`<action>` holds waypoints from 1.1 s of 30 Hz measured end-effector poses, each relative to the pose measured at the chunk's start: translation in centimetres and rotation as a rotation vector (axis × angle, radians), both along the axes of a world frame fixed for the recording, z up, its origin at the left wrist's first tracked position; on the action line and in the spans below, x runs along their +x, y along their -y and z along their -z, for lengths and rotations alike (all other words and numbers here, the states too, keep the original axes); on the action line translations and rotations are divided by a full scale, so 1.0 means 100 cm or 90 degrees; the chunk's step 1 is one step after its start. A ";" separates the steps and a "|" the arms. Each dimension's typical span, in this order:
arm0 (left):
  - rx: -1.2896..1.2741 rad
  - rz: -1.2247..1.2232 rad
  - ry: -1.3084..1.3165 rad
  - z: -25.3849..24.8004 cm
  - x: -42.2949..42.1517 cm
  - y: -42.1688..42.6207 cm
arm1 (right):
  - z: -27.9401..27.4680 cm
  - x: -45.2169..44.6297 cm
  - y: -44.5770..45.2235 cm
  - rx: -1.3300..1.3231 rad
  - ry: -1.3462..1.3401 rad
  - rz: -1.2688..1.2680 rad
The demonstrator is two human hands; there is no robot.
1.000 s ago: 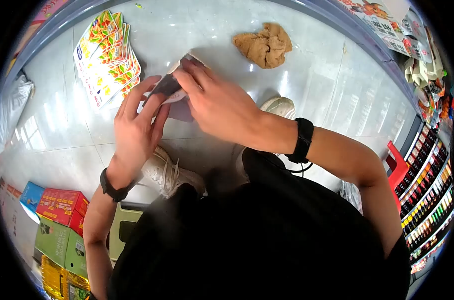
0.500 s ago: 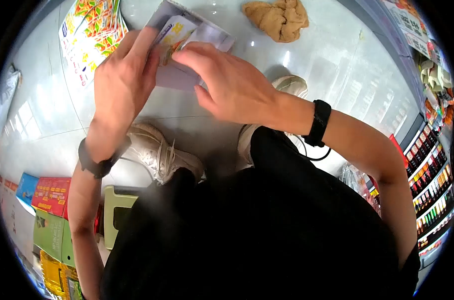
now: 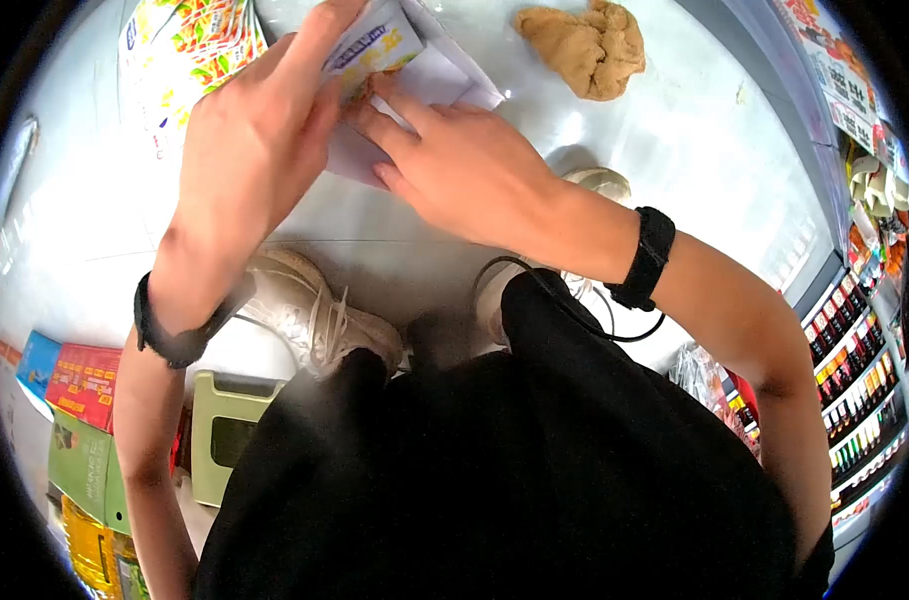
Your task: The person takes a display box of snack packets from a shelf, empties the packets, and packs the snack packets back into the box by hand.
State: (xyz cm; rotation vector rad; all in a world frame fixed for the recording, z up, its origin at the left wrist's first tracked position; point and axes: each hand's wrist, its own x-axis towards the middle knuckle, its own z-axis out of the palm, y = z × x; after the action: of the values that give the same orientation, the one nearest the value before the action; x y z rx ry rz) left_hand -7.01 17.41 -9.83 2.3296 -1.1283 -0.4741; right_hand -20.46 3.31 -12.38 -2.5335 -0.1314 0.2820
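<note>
An opened box (image 3: 452, 72) with pale inner walls lies at the top centre, and a white and yellow printed packet (image 3: 379, 42) is inside it. My left hand (image 3: 259, 135) is at the left of the box, its fingers bent round the packet's left edge. My right hand (image 3: 454, 160) reaches in from the right, fingertips at the packet's lower end, where the two hands nearly meet. To the left of the box, a fanned stack of similar colourful packets (image 3: 209, 50) rests on the floor. Crumpled brown paper (image 3: 586, 50) lies to the right.
My shoes (image 3: 299, 310) stand below the hands on the shiny floor (image 3: 694, 170). A green stool (image 3: 211, 400) is at the lower left, beside red (image 3: 84, 380) and green boxes (image 3: 79, 460). Shelves of small bottles (image 3: 854, 380) line the right side.
The box has gone from narrow and folded-looking to opened out, showing a packet within. Both hands have moved up in view and now work at that packet.
</note>
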 end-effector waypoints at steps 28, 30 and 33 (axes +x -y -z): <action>-0.154 -0.083 0.161 0.007 0.081 -0.047 | -0.025 0.006 0.021 0.040 0.152 0.097; -0.154 -0.044 0.146 -0.008 0.063 -0.042 | -0.022 0.009 0.025 0.044 0.170 0.127; -0.191 0.092 0.077 -0.032 0.040 -0.037 | -0.024 0.010 0.031 0.014 0.143 0.059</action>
State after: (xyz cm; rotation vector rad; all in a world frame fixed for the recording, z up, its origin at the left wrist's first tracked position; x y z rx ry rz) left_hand -3.01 21.14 -6.63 2.0469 -1.3317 -0.1992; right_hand -19.43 0.19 -9.96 -2.5343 -0.1033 -0.0407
